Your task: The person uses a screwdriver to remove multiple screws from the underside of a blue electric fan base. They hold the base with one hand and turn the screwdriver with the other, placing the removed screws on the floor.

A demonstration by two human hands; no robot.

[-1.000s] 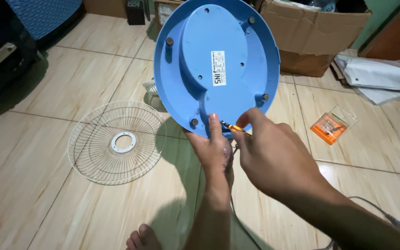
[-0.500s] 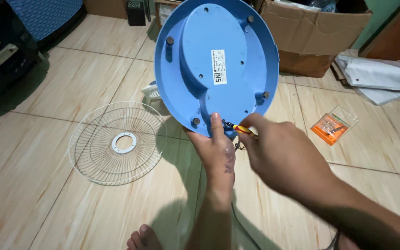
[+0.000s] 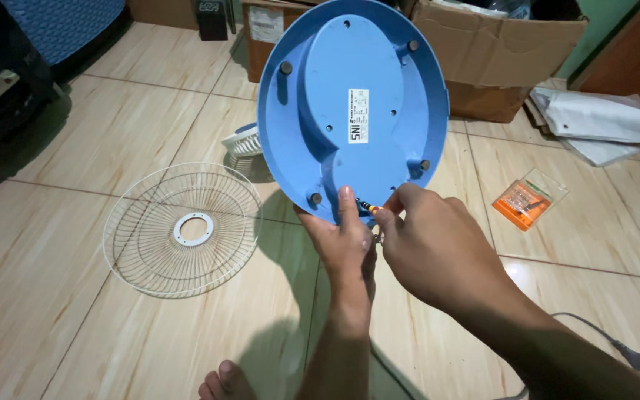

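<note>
Blue plastic is filling the upper middle of the view: a round fan base point(image 3: 350, 104) is being held up on edge, its underside facing the camera, with a white label point(image 3: 358, 115) near its centre and small dark feet around its rim. The left hand point(image 3: 342, 241) is gripping the base at its bottom edge, thumb pressing up against the underside and the remaining fingers wrapping behind it. The right hand point(image 3: 431, 248) is pinching a small screwdriver point(image 3: 369, 208) with a yellow and red handle between thumb and fingertips; its dark tip is pointing at the lower part of the base, just beside the left thumb. Whether the tip is sitting in a screw is too small to tell.

Beige floor tiles point(image 3: 75, 296) are lying beneath everything. A white wire grille point(image 3: 183, 230) is lying flat on the floor to the left, well apart from the hands. Part of a white fan piece point(image 3: 242, 142) is showing from behind the base's left edge. An orange bit case point(image 3: 529, 198) with a clear lid is resting on the floor to the right. A cardboard box point(image 3: 505, 59) is standing behind the base, and white sheets point(image 3: 601, 122) are lying beside it. A grey cord with a plug point(image 3: 635, 357) is trailing across the lower right floor. A bare foot point(image 3: 224, 381) is showing at the bottom edge.
</note>
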